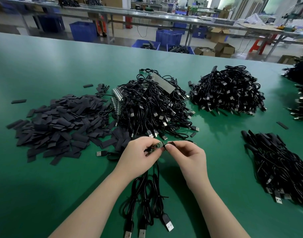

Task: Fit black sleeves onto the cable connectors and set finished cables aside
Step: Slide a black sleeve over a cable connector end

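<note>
My left hand (140,154) pinches a small green circuit-board connector (156,146) at the end of a black cable. Its black cable (147,191) hangs down toward me, with USB plugs lying near the table's front edge. My right hand (185,152) pinches a black sleeve (171,143) just right of the board's tip, and the two almost touch. A big heap of loose black sleeves (61,127) lies to the left. A pile of bare cables (154,103) sits just beyond my hands.
The green table (44,66) holds a second cable pile (228,91) at the back right and a flatter pile of cables (281,165) at the right. More cable heaps (300,93) lie at the far right edge. Blue crates and benches stand behind.
</note>
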{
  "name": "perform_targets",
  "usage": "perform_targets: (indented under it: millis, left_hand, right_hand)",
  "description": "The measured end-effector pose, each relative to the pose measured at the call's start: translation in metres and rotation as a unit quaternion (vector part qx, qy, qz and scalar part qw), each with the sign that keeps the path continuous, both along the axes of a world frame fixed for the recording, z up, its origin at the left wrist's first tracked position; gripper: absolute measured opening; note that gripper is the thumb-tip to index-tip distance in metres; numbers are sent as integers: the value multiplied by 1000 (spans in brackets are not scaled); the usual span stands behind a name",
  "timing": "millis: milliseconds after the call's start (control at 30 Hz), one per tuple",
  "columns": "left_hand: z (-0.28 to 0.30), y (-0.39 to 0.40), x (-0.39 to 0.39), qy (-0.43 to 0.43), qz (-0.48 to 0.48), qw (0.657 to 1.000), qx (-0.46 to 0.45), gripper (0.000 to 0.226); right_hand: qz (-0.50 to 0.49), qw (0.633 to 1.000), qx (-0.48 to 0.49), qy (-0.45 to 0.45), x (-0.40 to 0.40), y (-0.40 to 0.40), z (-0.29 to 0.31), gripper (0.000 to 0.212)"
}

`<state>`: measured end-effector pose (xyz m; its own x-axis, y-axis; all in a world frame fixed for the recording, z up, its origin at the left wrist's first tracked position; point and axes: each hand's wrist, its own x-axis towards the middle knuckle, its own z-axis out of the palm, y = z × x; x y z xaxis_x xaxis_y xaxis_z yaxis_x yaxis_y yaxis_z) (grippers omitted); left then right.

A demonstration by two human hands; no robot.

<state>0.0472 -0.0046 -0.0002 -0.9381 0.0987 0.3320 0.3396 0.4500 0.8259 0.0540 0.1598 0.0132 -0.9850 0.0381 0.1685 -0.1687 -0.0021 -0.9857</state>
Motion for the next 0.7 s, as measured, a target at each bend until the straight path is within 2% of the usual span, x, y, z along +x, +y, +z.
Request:
perform_targets:
  millis: [67, 200, 267, 367, 600, 700]
  left_hand:
    - [-1, -2, -1, -2, 4, 1000, -5, 8]
    - [0, -2, 1, 12, 12, 1000, -7, 20]
    - [2, -2, 2, 12, 17, 1000, 2, 32]
    - [2, -2, 3, 7, 24, 1000, -4, 39]
    - [0, -3, 2, -2, 50, 999, -17, 23]
    - [2, -3, 1, 8, 35, 999, -5, 32]
  right_hand:
    - [15, 1000, 17, -5, 0, 0, 0, 14]
    - [-7, 997, 74, -15, -1, 1, -1, 8]
    - [-29, 998, 50, -21, -2, 2, -2, 8]
    - [-45, 999, 26, -14, -3, 5, 0, 11]
    - [-29, 1000, 8, -6, 0, 5, 3, 21]
    - [-12, 1000, 10, -2, 1, 4, 4, 21]
